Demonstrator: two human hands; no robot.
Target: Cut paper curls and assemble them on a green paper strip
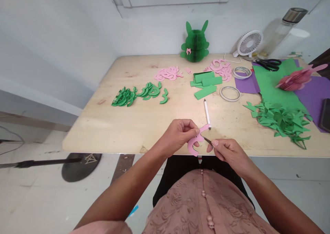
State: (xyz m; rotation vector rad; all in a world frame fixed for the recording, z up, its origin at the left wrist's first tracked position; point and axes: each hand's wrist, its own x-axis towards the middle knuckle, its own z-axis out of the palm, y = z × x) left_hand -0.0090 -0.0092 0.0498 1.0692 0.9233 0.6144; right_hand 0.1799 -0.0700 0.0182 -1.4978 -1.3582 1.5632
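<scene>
Left hand (177,136) pinches a pink paper cutout (199,137) at the table's (108,146) front edge, right hand (232,154) gripping a slim dark tool (207,141) against it. Cut green curves (125,97) and pink shapes (168,73) lie piled; the held piece seems unfinished. A white pen (206,111) crowds its far tip, green scraps (281,119) farther right.

The pale wooden surface (123,124) has a green honeycomb paper figure (195,46) standing at its back edge, near a small white fan (249,43). Curved green pieces (125,96) lie toward the left, pink cutouts (168,73) behind them. Green strips (206,84), tape rolls (230,93) and a white pen (207,113) lie mid-surface; green scraps (281,120) heap on the right.
</scene>
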